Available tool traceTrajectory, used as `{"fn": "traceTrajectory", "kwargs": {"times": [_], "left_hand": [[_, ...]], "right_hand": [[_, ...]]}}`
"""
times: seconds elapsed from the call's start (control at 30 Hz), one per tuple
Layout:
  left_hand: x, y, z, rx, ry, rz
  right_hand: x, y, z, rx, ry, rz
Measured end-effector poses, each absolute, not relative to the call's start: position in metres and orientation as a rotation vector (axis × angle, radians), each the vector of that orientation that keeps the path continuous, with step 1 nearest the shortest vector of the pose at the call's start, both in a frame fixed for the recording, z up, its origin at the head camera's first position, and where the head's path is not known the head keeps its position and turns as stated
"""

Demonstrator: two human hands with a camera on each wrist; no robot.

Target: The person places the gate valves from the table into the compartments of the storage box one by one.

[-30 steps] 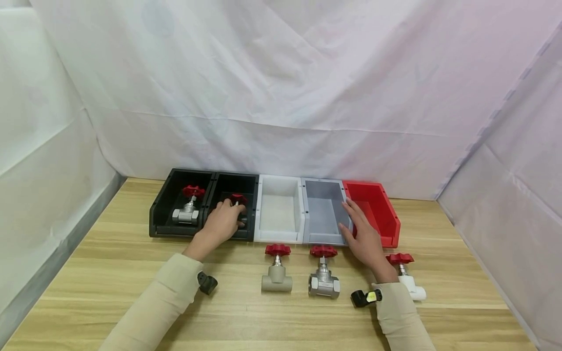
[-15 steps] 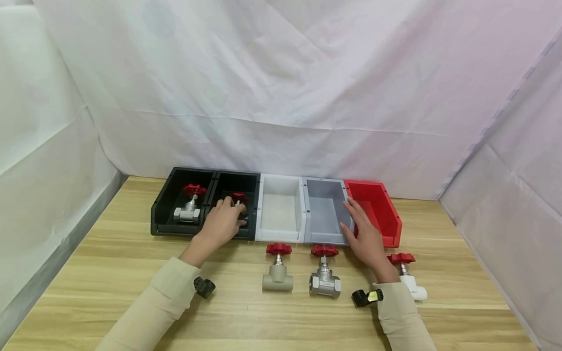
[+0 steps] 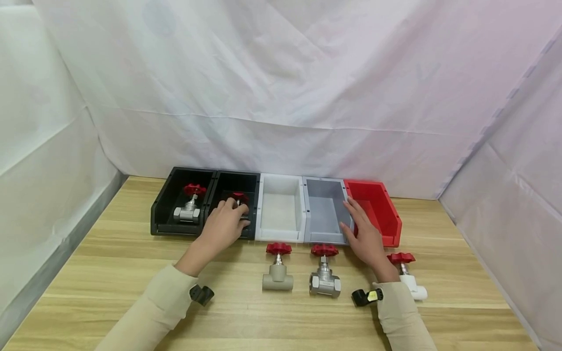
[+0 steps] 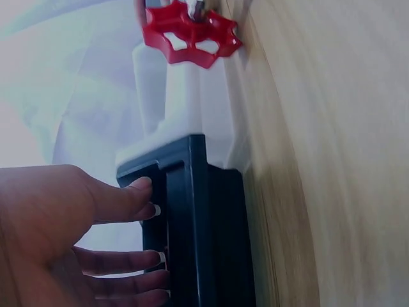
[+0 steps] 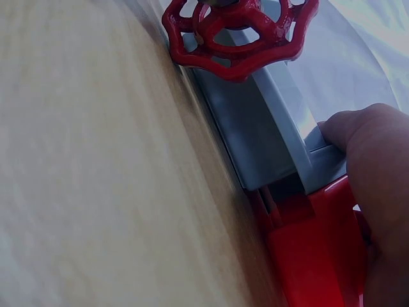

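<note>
Red-handwheel valve (image 3: 240, 196) is partly covered by left hand (image 3: 223, 224) in second black bin (image 3: 239, 180) from left; finger grip cannot be told. Grey bin (image 3: 326, 238) is touched by right hand (image 3: 365, 239), fingers loosely extended.

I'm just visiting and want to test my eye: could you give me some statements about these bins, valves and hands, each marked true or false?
1. The leftmost black bin holds a silver valve with a red handwheel. True.
2. The left hand is reaching into the red bin. False: the left hand is at the second black bin.
3. The right hand is at the border between the grey bin and the red bin. True.
4. The white bin holds the beige valve. False: the beige valve is on the table, in front of the white bin.
5. The white valve is partly hidden by the right arm in the head view. True.
</note>
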State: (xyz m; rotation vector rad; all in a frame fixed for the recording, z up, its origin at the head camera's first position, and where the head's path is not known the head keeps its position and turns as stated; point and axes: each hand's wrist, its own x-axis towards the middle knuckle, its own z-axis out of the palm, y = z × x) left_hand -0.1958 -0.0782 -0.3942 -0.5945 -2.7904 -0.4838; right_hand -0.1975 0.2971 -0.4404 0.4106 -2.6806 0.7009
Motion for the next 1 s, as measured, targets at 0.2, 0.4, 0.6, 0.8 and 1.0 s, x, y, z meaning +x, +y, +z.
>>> {"fn": "traceTrajectory", "kwargs": {"times": [0.2,0.4,0.6,0.8,1.0], "left_hand": [[-0.185,-0.075,-0.391,-0.611,-2.748,-0.528],[-0.176,-0.072,-0.39,-0.612,-2.715,-0.558],[-0.169,-0.072,-0.392,-0.617,-2.688,-0.576],[-0.163,-0.074,-0.397,-0.629,-2.694,-0.589],[-0.156,-0.072,-0.397,-0.649,-2.689,-0.596]], "right_hand": [[-0.198,0.297,-0.441,0.408,-2.681,0.7],[-0.198,0.298,-0.441,0.41,-2.677,0.7],[-0.197,0.297,-0.441,0.413,-2.67,0.705],[-0.197,0.297,-0.441,0.412,-2.67,0.707],[-0.197,0.297,-0.441,0.413,-2.674,0.703]]}}
